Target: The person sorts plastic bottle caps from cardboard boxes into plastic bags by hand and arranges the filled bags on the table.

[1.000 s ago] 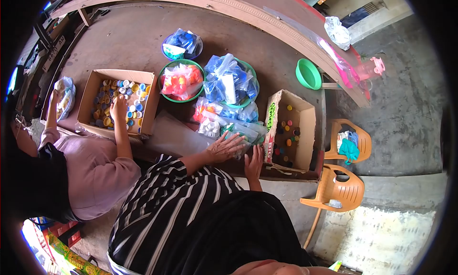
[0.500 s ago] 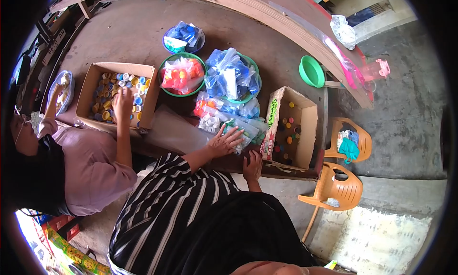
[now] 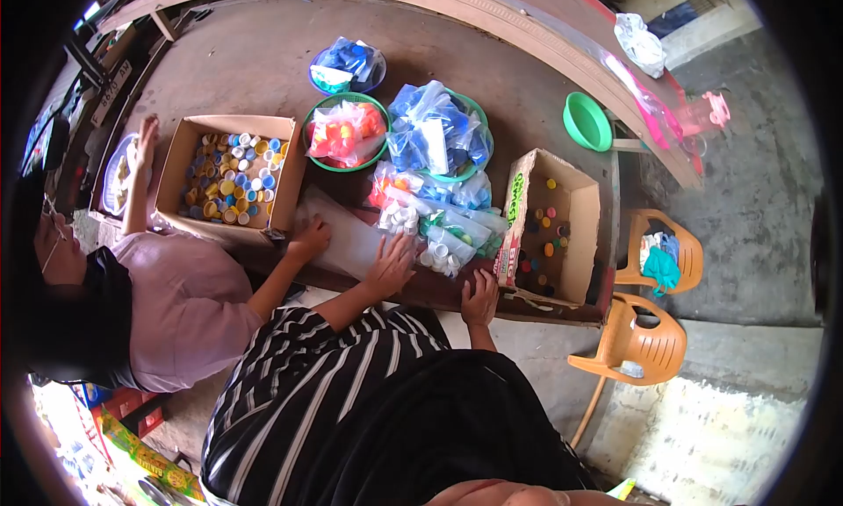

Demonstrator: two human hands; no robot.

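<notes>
My left hand (image 3: 391, 267) lies at the near edge of the table, fingers stretched out, beside a bag of white caps (image 3: 399, 219) and the flat clear plastic bags (image 3: 345, 247). Whether its fingertips touch the bags, I cannot tell. My right hand (image 3: 479, 299) rests with fingers apart on the table edge, close to the cardboard box (image 3: 575, 282) with several loose caps inside. Between the two hands lies another clear bag of white caps (image 3: 439, 258), with a bag of green caps (image 3: 467, 229) behind it.
At left, a co-worker's hand (image 3: 312, 239) is on the flat bags, near a box of mixed caps (image 3: 169, 168). Behind stand a basket of orange-cap bags (image 3: 316, 161), a basket of blue bags (image 3: 486, 159), a blue bowl (image 3: 380, 74) and a green basin (image 3: 578, 124). Orange chairs (image 3: 654, 348) stand right.
My left hand has slid left off the bags of green and white caps. The co-worker's one hand has gone from the cap box to the flat bags; the other has risen from the pale basket.
</notes>
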